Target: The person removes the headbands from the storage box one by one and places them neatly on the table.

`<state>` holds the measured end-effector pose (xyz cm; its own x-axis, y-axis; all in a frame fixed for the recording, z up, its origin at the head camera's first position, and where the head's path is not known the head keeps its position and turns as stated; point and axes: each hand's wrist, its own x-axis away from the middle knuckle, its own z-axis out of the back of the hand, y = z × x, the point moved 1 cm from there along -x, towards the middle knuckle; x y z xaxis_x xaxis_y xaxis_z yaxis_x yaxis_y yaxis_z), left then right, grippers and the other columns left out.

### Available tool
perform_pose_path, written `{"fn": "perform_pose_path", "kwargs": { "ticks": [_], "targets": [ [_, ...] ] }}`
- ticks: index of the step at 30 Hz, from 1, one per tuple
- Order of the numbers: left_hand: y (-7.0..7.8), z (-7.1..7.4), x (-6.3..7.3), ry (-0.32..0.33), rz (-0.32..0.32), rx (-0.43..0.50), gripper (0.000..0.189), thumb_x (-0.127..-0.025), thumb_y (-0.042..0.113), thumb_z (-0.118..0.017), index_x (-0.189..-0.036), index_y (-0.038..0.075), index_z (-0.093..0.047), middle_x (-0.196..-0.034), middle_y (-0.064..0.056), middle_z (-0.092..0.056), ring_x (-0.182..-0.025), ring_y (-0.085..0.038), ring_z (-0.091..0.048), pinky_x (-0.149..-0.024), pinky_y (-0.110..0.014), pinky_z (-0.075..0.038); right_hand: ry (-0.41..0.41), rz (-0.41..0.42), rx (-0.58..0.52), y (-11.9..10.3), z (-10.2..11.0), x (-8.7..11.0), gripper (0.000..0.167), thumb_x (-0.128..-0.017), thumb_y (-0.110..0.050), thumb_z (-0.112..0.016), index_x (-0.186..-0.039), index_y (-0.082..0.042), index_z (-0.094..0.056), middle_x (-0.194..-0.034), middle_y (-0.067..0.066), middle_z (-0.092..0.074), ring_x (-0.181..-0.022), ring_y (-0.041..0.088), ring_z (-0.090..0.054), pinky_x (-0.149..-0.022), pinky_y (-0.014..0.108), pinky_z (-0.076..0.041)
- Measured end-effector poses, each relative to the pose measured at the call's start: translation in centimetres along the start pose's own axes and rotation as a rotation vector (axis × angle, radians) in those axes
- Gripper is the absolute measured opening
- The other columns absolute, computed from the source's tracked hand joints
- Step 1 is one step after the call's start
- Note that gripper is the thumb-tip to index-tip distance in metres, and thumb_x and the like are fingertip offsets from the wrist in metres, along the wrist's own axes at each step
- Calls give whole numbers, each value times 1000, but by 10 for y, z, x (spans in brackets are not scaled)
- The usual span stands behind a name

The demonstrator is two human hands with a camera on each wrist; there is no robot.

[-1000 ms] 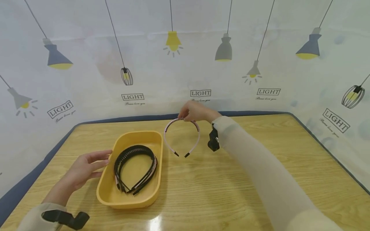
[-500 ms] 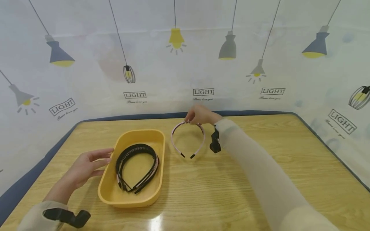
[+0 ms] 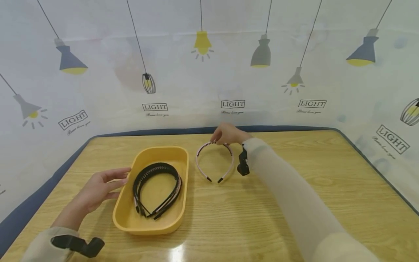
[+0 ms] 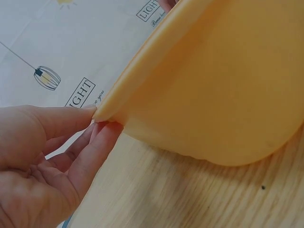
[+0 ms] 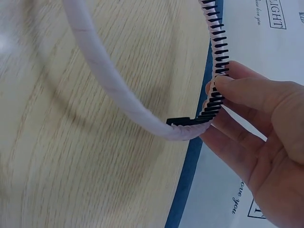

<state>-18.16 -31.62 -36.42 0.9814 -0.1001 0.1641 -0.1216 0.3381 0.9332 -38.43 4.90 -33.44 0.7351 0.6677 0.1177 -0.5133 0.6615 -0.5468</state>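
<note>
My right hand holds a pale pink headband at the top of its arc, with thumb on one side and fingers on the other. Small black teeth line its inner edge, and its black-tipped ends point toward me. The right wrist view shows it held over the table, its shadow below. Between thumb and fingers, my left hand pinches the rim of a yellow plastic tray at its left side. Inside the tray lie several headbands, mostly black with some pink, overlapping one another.
Everything is on a wood-grain table with a dark blue border. A pale backdrop printed with hanging lamps rises behind it and along both sides. Each wrist carries a black camera mount.
The pink headband in my right hand has shifted slightly right, away from the tray, and a little nearer. My left hand stays at the tray's rim. The whole head view has drifted slightly.
</note>
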Motion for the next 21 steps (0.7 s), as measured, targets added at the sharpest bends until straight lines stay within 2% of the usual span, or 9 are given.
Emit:
{"fn": "perform_pose_path", "kwargs": {
  "ticks": [11,18,21],
  "targets": [
    [1,1,2,7,-10,4,58,-93,22,-56,-139,-5,-33,-131,-27,-36,-94,-2,-56,-78,-35,-54,-21,-16,-51,3,-6,-6,23,-85,3,-60,-105,-2,-69,-102,12,-65,-83,19,-60,-57,26,-51],
    [1,1,2,0,-5,0,58,-93,22,-56,-139,-4,-33,-131,-27,-37,-97,-5,-56,-78,-36,-54,-13,-34,-8,8,-11,-10,23,-85,3,-60,-105,-5,-70,-103,11,-65,-85,19,-61,-59,26,-52],
    [1,1,1,-2,-5,-7,57,-93,22,-56,-139,-4,-33,-131,-27,-37,-99,-7,-56,-78,-36,-54,-8,-39,9,11,-14,-11,23,-86,2,-60,-105,-5,-70,-103,11,-66,-84,19,-61,-56,24,-51]
  ]
}}
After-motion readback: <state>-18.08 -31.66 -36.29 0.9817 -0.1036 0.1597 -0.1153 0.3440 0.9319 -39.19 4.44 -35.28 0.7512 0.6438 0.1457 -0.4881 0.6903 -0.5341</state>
